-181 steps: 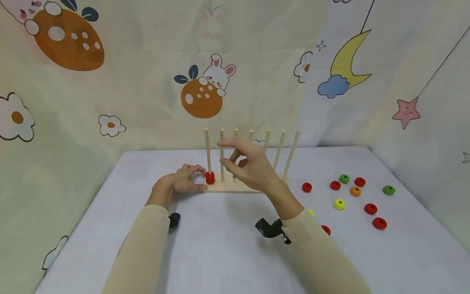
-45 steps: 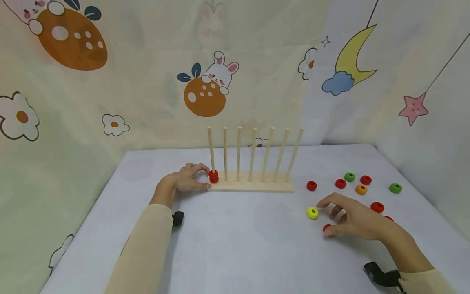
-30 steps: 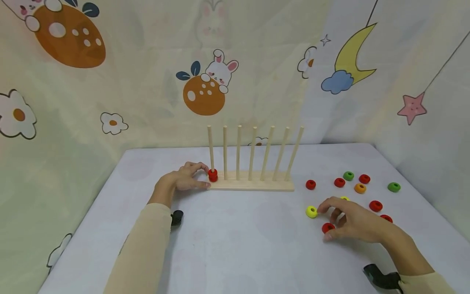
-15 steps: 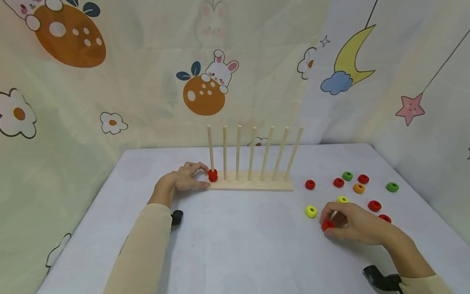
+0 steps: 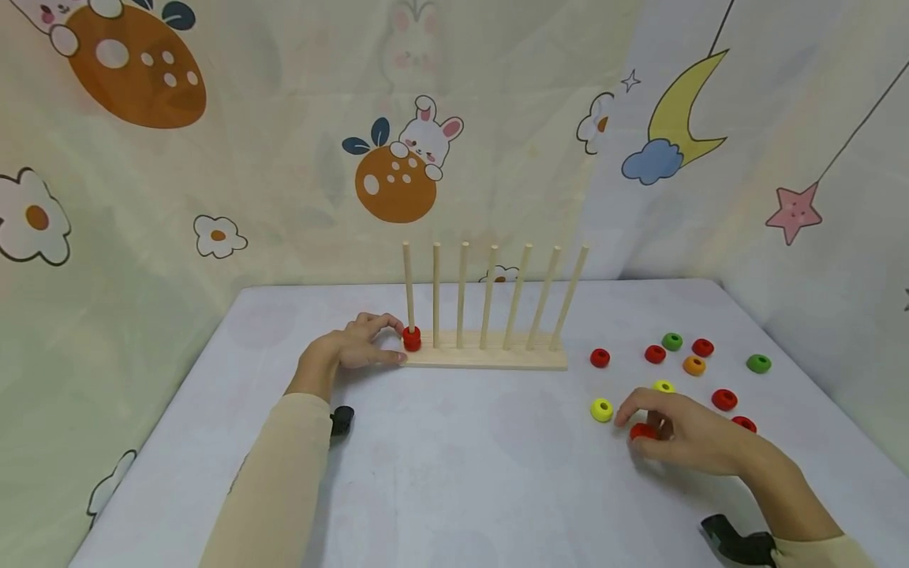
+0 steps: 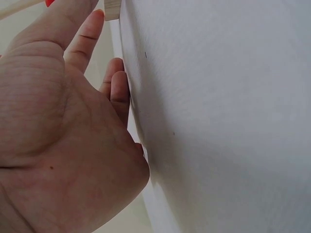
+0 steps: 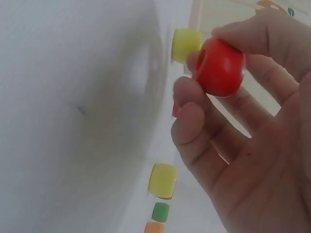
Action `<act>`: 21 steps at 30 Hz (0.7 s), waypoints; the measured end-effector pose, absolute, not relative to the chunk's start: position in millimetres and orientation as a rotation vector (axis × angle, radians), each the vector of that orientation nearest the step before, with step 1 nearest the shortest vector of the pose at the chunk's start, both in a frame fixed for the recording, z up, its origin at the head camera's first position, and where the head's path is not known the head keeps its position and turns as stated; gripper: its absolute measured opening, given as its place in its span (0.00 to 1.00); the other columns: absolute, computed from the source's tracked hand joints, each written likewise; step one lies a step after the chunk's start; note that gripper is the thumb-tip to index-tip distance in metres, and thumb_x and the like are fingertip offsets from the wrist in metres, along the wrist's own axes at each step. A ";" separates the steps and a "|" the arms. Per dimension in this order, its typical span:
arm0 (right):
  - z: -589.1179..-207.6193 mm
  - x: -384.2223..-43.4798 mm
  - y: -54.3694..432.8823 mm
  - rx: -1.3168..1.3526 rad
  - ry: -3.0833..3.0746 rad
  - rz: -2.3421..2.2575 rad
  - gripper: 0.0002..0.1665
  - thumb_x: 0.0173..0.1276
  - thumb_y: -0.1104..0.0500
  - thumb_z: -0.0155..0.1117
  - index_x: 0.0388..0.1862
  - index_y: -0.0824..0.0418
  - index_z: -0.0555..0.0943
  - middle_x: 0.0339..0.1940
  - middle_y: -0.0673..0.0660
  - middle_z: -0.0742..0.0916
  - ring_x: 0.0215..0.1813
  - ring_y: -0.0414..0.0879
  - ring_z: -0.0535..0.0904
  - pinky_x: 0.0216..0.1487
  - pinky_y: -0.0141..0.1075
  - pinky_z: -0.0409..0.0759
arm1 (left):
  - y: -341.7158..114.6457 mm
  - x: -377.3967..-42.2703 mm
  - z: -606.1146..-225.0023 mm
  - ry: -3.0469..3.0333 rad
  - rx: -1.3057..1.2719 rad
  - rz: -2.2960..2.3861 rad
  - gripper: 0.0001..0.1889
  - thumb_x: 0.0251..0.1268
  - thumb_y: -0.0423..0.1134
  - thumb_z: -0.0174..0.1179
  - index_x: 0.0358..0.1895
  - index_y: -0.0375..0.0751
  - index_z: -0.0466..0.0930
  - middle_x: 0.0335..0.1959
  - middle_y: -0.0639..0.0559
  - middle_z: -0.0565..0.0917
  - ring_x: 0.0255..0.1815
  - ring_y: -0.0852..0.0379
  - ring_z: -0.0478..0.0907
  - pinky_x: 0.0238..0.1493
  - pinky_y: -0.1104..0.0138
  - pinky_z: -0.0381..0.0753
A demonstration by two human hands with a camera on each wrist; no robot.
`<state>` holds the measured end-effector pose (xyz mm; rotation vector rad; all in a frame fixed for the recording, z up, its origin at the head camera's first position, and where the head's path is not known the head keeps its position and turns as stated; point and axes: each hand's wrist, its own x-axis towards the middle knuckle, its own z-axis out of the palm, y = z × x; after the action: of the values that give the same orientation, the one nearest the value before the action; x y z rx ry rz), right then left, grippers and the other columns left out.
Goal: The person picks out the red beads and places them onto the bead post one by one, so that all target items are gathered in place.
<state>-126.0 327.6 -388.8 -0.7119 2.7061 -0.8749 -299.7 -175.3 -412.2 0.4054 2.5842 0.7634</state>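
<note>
A wooden peg rack (image 5: 490, 360) has a row of several upright pegs. Two red beads (image 5: 412, 339) are stacked at the bottom of its leftmost peg. My left hand (image 5: 362, 343) holds the rack's left end, thumb at the front corner and index finger by the beads; in the left wrist view a corner of the wooden base (image 6: 112, 8) shows past the fingers. Over to the right, my right hand (image 5: 692, 432) pinches another red bead (image 7: 222, 68) between thumb and fingers, its hole partly visible, low over the table.
Loose beads lie on the white table (image 5: 454, 473) at right: a yellow bead (image 5: 601, 409) left of my right hand, another yellow bead (image 5: 663, 386) behind it, an orange bead (image 5: 694, 365), a green bead (image 5: 759, 363) and several red ones. A patterned cloth (image 5: 284, 158) hangs behind.
My right hand has moved from over the pegs to the loose beads at right, and its fingers have closed on a red bead. The left hand stays at the rack's left end.
</note>
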 end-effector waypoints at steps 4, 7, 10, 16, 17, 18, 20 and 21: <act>-389.0 -128.7 323.8 -0.803 2.747 -0.875 0.11 0.69 0.59 0.72 0.45 0.43 0.83 0.42 0.42 0.86 0.42 0.37 0.77 0.40 0.30 0.80 | -175.8 -298.5 -411.3 2.579 0.410 0.768 0.30 0.61 0.62 0.69 0.64 0.65 0.69 0.78 0.39 0.55 0.78 0.36 0.52 0.69 0.32 0.60; -388.5 -133.5 316.8 -0.789 2.751 -0.872 0.09 0.69 0.56 0.73 0.46 0.44 0.83 0.43 0.43 0.86 0.42 0.37 0.78 0.42 0.29 0.82 | -179.0 -295.5 -410.3 2.588 0.387 0.753 0.30 0.61 0.62 0.68 0.64 0.65 0.68 0.78 0.40 0.55 0.78 0.36 0.53 0.68 0.32 0.60; -387.5 -138.1 311.1 -0.757 2.730 -0.892 0.11 0.68 0.53 0.74 0.48 0.47 0.83 0.45 0.44 0.86 0.42 0.38 0.79 0.44 0.30 0.84 | -182.0 -294.8 -411.0 2.592 0.365 0.749 0.31 0.61 0.62 0.68 0.65 0.65 0.68 0.78 0.41 0.55 0.77 0.36 0.53 0.68 0.32 0.61; -383.8 -141.2 307.3 -0.754 2.693 -0.949 0.18 0.67 0.59 0.74 0.54 0.50 0.83 0.50 0.48 0.85 0.44 0.41 0.81 0.46 0.32 0.86 | -178.4 -296.7 -411.5 2.585 0.390 0.762 0.31 0.61 0.63 0.69 0.65 0.66 0.68 0.78 0.42 0.55 0.77 0.36 0.54 0.68 0.32 0.61; -382.9 -141.3 307.0 -0.761 2.698 -0.953 0.18 0.67 0.61 0.74 0.55 0.50 0.83 0.51 0.49 0.85 0.44 0.41 0.81 0.46 0.32 0.86 | -177.7 -296.6 -411.3 2.586 0.394 0.762 0.31 0.61 0.62 0.68 0.65 0.66 0.68 0.78 0.42 0.55 0.77 0.36 0.54 0.69 0.32 0.61; -381.9 -141.3 306.7 -0.774 2.709 -0.954 0.19 0.67 0.63 0.73 0.56 0.51 0.83 0.51 0.49 0.85 0.44 0.40 0.81 0.46 0.33 0.86 | -176.9 -296.7 -411.2 2.586 0.396 0.766 0.30 0.61 0.62 0.69 0.65 0.66 0.68 0.78 0.42 0.55 0.77 0.36 0.53 0.69 0.32 0.60; -380.6 -141.5 305.7 -0.796 2.745 -0.966 0.21 0.67 0.66 0.72 0.57 0.53 0.83 0.51 0.49 0.85 0.43 0.40 0.82 0.45 0.33 0.86 | -176.1 -296.7 -411.1 2.585 0.404 0.773 0.30 0.62 0.62 0.68 0.64 0.66 0.69 0.78 0.42 0.55 0.78 0.36 0.53 0.69 0.32 0.59; -380.7 -142.0 305.0 -0.808 2.767 -0.974 0.20 0.67 0.66 0.72 0.57 0.54 0.84 0.50 0.48 0.85 0.43 0.40 0.82 0.45 0.33 0.86 | -176.0 -296.7 -411.1 2.587 0.412 0.769 0.30 0.62 0.62 0.68 0.64 0.65 0.69 0.78 0.41 0.55 0.78 0.36 0.53 0.69 0.32 0.59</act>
<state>-142.0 305.0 -380.7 -0.8076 2.7667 -0.9740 -296.7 -176.0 -411.1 0.4118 2.5866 0.7690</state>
